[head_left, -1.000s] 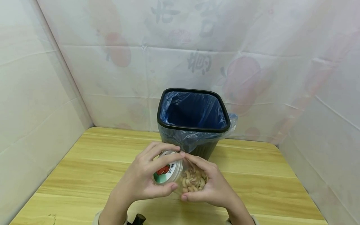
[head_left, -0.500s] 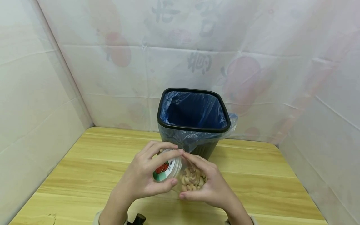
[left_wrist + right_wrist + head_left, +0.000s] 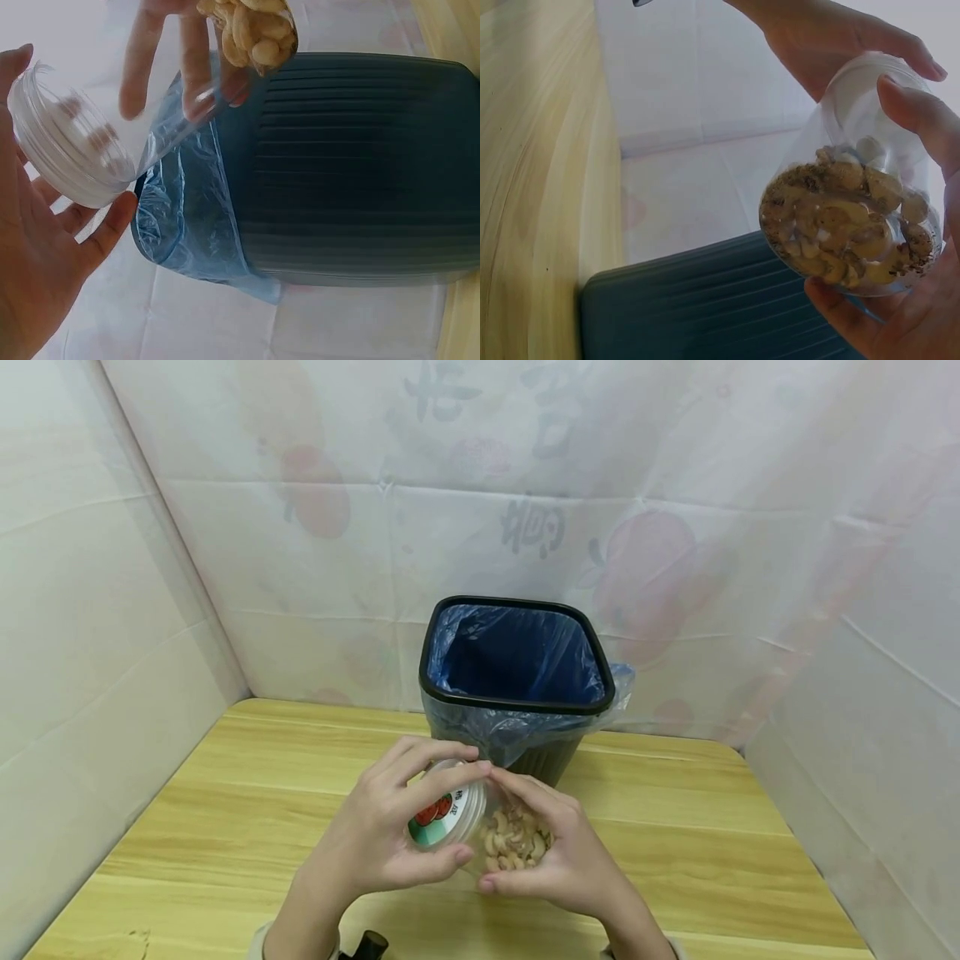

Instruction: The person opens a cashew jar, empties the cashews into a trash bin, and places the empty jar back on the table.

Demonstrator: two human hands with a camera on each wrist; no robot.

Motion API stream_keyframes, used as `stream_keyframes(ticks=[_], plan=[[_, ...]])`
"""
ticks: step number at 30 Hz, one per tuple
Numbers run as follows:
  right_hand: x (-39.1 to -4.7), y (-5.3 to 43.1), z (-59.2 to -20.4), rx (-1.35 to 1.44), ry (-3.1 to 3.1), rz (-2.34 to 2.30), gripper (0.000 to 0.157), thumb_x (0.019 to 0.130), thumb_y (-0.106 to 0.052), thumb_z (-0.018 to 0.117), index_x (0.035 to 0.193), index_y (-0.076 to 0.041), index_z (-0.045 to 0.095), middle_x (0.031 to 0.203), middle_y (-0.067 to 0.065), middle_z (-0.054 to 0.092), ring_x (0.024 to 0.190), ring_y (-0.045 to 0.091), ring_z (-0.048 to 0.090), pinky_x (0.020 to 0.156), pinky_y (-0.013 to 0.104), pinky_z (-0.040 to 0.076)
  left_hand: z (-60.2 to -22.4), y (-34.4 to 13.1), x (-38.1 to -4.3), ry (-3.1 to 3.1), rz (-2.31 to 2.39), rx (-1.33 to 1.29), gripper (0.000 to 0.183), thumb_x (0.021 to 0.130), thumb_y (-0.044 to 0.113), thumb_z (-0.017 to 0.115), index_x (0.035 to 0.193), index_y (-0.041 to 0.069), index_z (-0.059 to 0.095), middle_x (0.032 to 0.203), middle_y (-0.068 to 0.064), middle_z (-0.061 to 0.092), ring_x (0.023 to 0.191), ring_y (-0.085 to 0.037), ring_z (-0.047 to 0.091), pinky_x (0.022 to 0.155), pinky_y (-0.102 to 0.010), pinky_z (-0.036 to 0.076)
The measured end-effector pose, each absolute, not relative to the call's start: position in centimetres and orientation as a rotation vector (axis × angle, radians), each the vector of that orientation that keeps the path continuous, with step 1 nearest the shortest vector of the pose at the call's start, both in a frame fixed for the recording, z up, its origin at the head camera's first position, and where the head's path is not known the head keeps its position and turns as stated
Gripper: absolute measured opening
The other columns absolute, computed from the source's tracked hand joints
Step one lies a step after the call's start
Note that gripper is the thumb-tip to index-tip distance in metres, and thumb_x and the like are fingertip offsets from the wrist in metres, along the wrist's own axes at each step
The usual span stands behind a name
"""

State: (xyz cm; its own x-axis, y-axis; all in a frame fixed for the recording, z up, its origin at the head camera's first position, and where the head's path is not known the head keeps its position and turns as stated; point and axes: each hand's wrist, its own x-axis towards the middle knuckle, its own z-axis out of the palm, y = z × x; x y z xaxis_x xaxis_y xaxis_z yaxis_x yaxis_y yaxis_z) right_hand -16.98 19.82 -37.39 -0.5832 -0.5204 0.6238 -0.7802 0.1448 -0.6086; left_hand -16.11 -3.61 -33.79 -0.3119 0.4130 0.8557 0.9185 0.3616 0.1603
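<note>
A clear plastic jar (image 3: 847, 217) is held tilted above the table, its lidded end toward the left and its base toward the right. Cashew nuts (image 3: 513, 839) lie in its lower end. My left hand (image 3: 393, 822) grips round the screw lid (image 3: 71, 142), which carries a label with red fruit and green (image 3: 435, 814). Round the jar's body near the base curl the fingers and thumb of my right hand (image 3: 562, 847). The index fingertips of both hands meet over the jar. In the right wrist view dark crumbs show among the nuts at the base.
Just behind the hands stands a dark trash bin (image 3: 517, 703) with a black rim and a blue plastic bag liner (image 3: 525, 647). The wooden table (image 3: 225, 827) is enclosed by pale cloth walls (image 3: 337, 568). A small black object (image 3: 370, 945) shows beside the left wrist.
The jar and both hands shift very slightly, and the lid's label turns a little back and forth between frames. The grip of both hands stays the same; the bin has not moved.
</note>
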Motion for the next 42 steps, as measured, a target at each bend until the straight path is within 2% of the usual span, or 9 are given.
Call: stream_keyframes(ticks=[5, 19, 25, 31, 39, 42], plan=[[-16.96, 19.93, -37.43, 1.293, -2.160, 1.462, 0.099, 0.062, -0.011, 0.096, 0.148, -0.009, 0.047, 0.142, 0.007, 0.058, 0.128, 0.022, 0.057, 0.106, 0.025, 0.044, -33.74, -3.59, -16.14, -1.834, -0.875, -1.214, 0.050, 0.095, 0.049, 0.059, 0.131, 0.015, 0.064, 0.125, -0.008, 0.063, 0.111, -0.022, 0.058, 0.083, -0.039, 0.056], [-16.98, 19.75, -37.33, 1.311, -2.142, 1.452, 0.099, 0.064, -0.013, 0.095, 0.149, -0.007, 0.046, 0.143, 0.008, 0.057, 0.130, 0.023, 0.056, 0.107, 0.026, 0.044, -33.76, -3.54, -16.27, -1.826, -0.879, -1.212, 0.046, 0.095, 0.044, 0.060, 0.129, 0.014, 0.065, 0.124, -0.008, 0.064, 0.110, -0.022, 0.058, 0.083, -0.033, 0.055], [-16.78, 19.52, -37.36, 1.238, -2.182, 1.351, 0.097, 0.066, -0.025, 0.095, 0.149, -0.012, 0.047, 0.139, 0.002, 0.059, 0.123, 0.020, 0.059, 0.102, 0.027, 0.048, -33.83, -3.67, -16.33, -1.856, -0.878, -1.164, 0.043, 0.095, 0.044, 0.058, 0.127, 0.015, 0.067, 0.122, -0.007, 0.064, 0.107, -0.021, 0.057, 0.080, -0.026, 0.053], [-16.57, 19.44, -37.36, 1.191, -2.207, 1.267, 0.093, 0.070, -0.036, 0.092, 0.149, -0.015, 0.047, 0.138, -0.001, 0.059, 0.121, 0.019, 0.060, 0.098, 0.031, 0.052, -33.92, -3.67, -16.30, -1.885, -0.876, -1.126, 0.044, 0.096, 0.045, 0.057, 0.128, 0.017, 0.066, 0.122, -0.006, 0.064, 0.109, -0.021, 0.057, 0.078, -0.027, 0.055], [-16.61, 19.48, -37.32, 1.187, -2.214, 1.268, 0.098, 0.065, -0.027, 0.095, 0.149, -0.015, 0.047, 0.139, -0.001, 0.058, 0.122, 0.020, 0.060, 0.097, 0.032, 0.053, -33.92, -3.65, -16.21, -1.891, -0.877, -1.123, 0.046, 0.096, 0.048, 0.057, 0.129, 0.017, 0.066, 0.124, -0.006, 0.064, 0.110, -0.021, 0.058, 0.079, -0.029, 0.056], [-16.75, 19.61, -37.36, 1.213, -2.195, 1.320, 0.099, 0.064, -0.023, 0.096, 0.149, -0.013, 0.047, 0.139, 0.001, 0.059, 0.123, 0.021, 0.059, 0.100, 0.030, 0.051, -33.88, -3.65, -16.16, -1.887, -0.879, -1.141, 0.049, 0.095, 0.050, 0.057, 0.131, 0.017, 0.065, 0.126, -0.007, 0.063, 0.111, -0.022, 0.057, 0.081, -0.033, 0.056]])
